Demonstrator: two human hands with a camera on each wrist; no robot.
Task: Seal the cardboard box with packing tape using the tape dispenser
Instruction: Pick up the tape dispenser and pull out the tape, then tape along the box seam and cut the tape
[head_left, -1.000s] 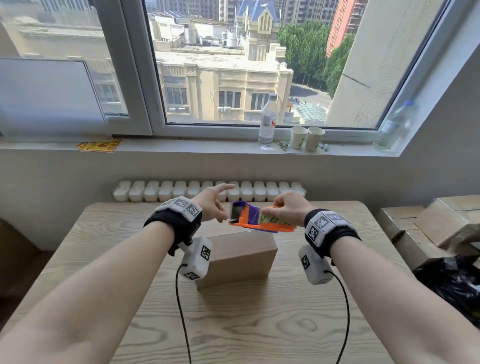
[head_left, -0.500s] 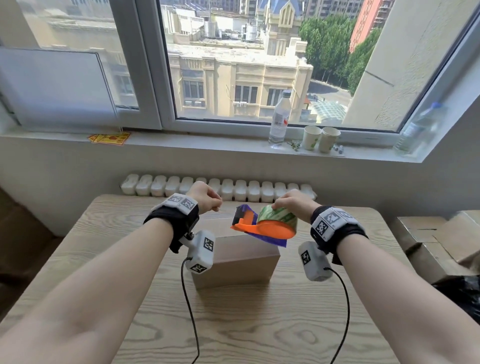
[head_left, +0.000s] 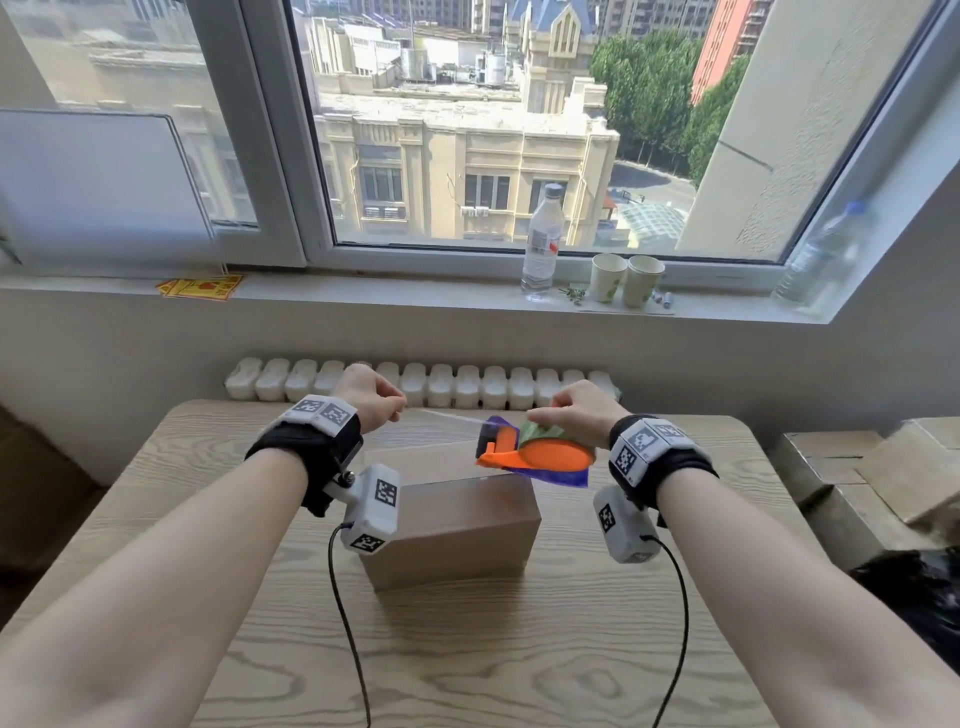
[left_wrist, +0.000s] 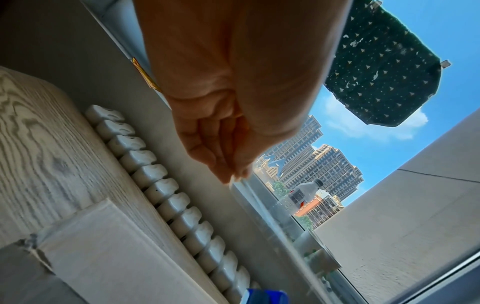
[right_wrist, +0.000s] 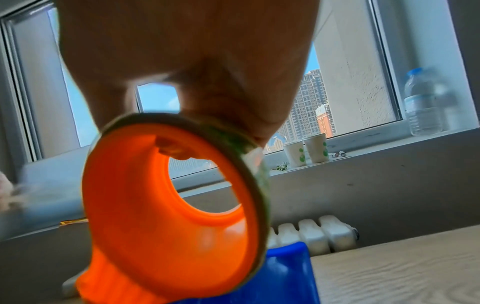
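A brown cardboard box (head_left: 457, 525) lies on the wooden table (head_left: 467, 665), its top also showing in the left wrist view as the box (left_wrist: 109, 253). Above its right end my right hand (head_left: 569, 415) grips the orange and blue tape dispenser (head_left: 530, 452), whose orange hub (right_wrist: 166, 205) fills the right wrist view. A strip of clear tape (head_left: 447, 417) runs left from the dispenser to my left hand (head_left: 376, 397), which pinches its free end; the pinching fingertips (left_wrist: 233, 174) meet the tape (left_wrist: 270, 222) there.
A white radiator (head_left: 415, 384) runs behind the table. On the sill stand a water bottle (head_left: 543, 244), two paper cups (head_left: 626, 278) and a second bottle (head_left: 826, 254). Stacked cardboard boxes (head_left: 872, 478) and a black bag (head_left: 914, 597) sit to the right.
My left hand took hold of the tape end and pulled away to the left, drawing a strip out. The dispenser tilted up and shifted right, and the hands are farther apart.
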